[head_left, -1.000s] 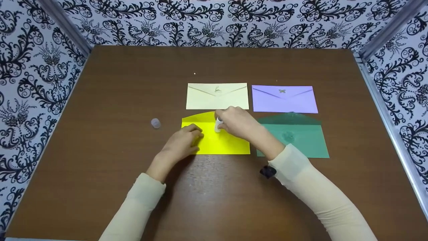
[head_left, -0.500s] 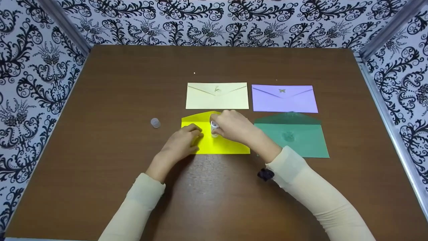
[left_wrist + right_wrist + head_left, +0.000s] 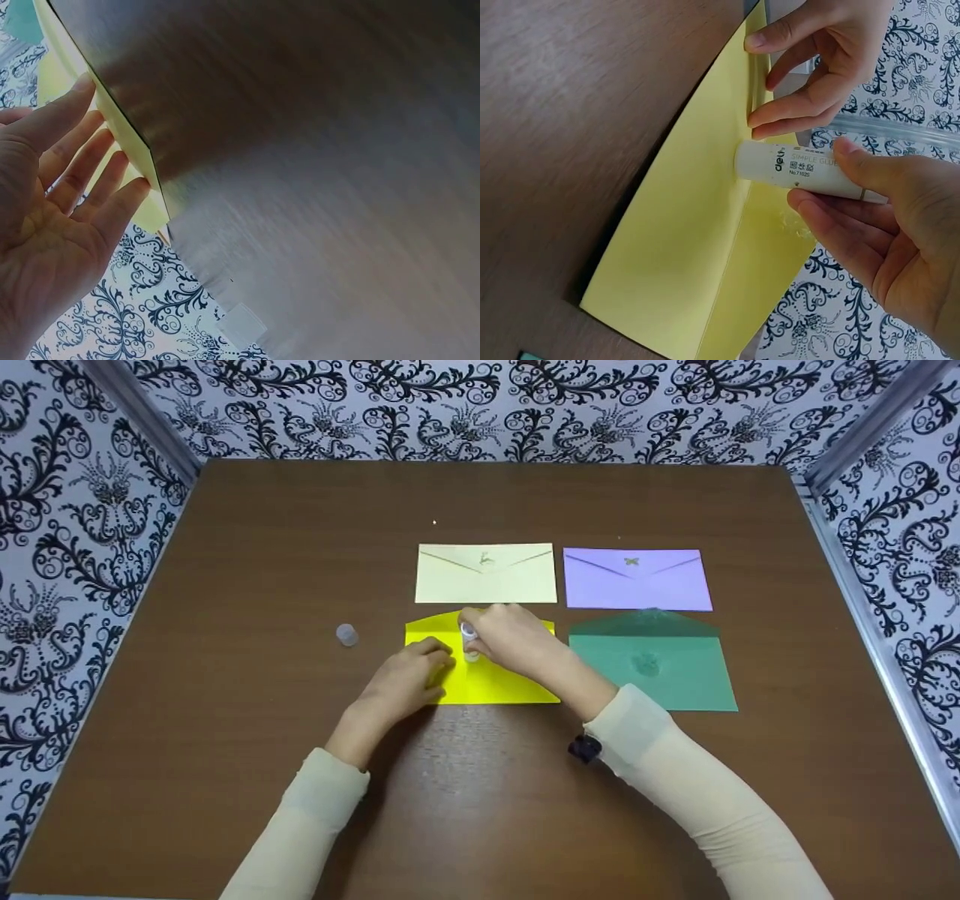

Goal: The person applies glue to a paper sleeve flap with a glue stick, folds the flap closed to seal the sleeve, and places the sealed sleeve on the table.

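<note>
A yellow envelope point(image 3: 499, 684) lies with its flap unfolded toward the far side. My right hand point(image 3: 517, 639) grips a white glue stick point(image 3: 791, 166) between thumb and fingers, its end against the yellow paper near the flap crease. Shiny glue marks point(image 3: 796, 223) show on the flap in the right wrist view. My left hand point(image 3: 405, 679) rests its spread fingertips point(image 3: 142, 187) on the envelope's left part. Left of that hand, the translucent cap point(image 3: 347, 634) sits on the table.
Behind lie a cream envelope point(image 3: 486, 585) and a purple envelope point(image 3: 637, 589), both with flaps down. A green envelope point(image 3: 690, 679), flap unfolded, lies to the right with a darker patch on its body. Patterned walls border the brown table point(image 3: 225, 585).
My right hand has moved the glue stick leftward across the yellow envelope, toward my left hand. My left hand keeps its place.
</note>
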Demonstrator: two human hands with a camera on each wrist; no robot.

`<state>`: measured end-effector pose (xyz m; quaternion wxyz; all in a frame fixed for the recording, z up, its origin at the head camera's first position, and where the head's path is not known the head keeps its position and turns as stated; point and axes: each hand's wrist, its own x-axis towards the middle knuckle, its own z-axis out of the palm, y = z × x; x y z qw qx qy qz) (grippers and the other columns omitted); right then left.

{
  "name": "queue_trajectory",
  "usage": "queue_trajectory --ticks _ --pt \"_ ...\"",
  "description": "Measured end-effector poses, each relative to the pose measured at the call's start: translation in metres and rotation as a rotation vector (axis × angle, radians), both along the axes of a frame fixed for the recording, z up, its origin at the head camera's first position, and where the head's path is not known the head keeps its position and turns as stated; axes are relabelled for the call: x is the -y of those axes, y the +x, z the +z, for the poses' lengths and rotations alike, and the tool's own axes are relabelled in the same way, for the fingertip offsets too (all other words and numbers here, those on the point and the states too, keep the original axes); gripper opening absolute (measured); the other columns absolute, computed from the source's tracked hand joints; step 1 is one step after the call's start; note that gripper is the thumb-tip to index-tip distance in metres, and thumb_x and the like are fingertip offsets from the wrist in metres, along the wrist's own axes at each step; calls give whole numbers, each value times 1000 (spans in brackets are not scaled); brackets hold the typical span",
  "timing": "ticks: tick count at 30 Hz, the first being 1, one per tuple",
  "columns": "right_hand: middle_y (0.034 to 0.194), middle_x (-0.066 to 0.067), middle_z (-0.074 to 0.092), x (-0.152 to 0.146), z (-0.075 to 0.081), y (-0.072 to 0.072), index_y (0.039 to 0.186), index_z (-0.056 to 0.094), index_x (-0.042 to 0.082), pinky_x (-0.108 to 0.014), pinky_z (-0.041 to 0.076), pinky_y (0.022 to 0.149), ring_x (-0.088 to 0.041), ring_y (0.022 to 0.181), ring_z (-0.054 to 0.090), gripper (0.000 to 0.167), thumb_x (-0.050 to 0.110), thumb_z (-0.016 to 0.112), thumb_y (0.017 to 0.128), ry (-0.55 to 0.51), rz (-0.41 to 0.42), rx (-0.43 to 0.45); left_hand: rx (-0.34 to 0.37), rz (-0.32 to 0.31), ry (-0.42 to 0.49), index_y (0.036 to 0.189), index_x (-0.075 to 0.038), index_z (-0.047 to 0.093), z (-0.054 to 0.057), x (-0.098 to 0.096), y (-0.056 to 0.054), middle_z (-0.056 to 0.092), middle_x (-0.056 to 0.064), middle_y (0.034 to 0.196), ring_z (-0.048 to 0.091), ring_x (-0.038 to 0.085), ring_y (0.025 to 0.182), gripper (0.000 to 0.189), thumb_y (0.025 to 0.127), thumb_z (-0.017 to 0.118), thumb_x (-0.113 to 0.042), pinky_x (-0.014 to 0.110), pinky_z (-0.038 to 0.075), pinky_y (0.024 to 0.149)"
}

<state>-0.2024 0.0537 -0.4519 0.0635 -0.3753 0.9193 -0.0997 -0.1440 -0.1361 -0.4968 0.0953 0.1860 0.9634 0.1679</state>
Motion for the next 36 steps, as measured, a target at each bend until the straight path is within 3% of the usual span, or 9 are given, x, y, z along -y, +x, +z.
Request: queue_trajectory --ticks 15,36 --pt "103 -12 75 -7 4 -7 118 66 6 -33 62 79 -28 88 72 29 24 68 95 19 -41 2 34 17 -21 128 -7 66 2 -4 -1 59 9 135 59 30 124 43 87 78 -14 42 50 109" --pt "104 -13 74 -8 3 3 121 64 4 -31 62 77 -25 87 72 36 30 67 95 -27 3 66 23 16 -14 128 -6 66 0 -3 -1 59 9 135 59 30 124 43 87 77 -12 42 50 108"
